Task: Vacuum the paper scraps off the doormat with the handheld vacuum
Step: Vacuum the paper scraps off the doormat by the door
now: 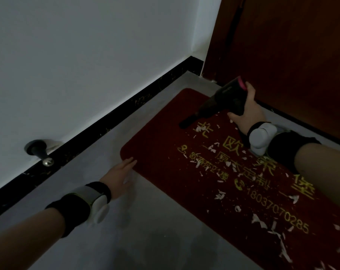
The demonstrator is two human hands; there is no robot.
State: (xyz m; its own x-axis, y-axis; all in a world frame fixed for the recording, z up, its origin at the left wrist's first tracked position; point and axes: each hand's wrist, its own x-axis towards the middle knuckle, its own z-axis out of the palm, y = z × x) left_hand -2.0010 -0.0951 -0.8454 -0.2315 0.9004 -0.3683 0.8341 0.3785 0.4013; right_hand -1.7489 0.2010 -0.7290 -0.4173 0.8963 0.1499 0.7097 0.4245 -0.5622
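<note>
On the doormat (161, 145), right hand (247, 112) grips the light, rigid vacuum (221, 102) by its body; left hand (122, 174) lies flat, steadying the mat's edge; paper scraps (219, 195) look featherlight.

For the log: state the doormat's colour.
Dark red doormat with yellow-gold lettering, shown in the head view.

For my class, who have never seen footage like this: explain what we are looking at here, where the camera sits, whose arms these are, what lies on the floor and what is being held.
There is one picture, taken by a camera worn on a person's head, looking down at their own arms. No machine does the work; both hands are bare, with bands strapped round the wrists. The right hand grips a dark handheld vacuum, its nozzle down on a red doormat printed with yellow characters. White paper scraps are strewn over the mat, mostly on the nearer part. The left hand lies open, fingers straight, its fingertips at the mat's corner. The mat lies on a grey floor before a brown door.
</note>
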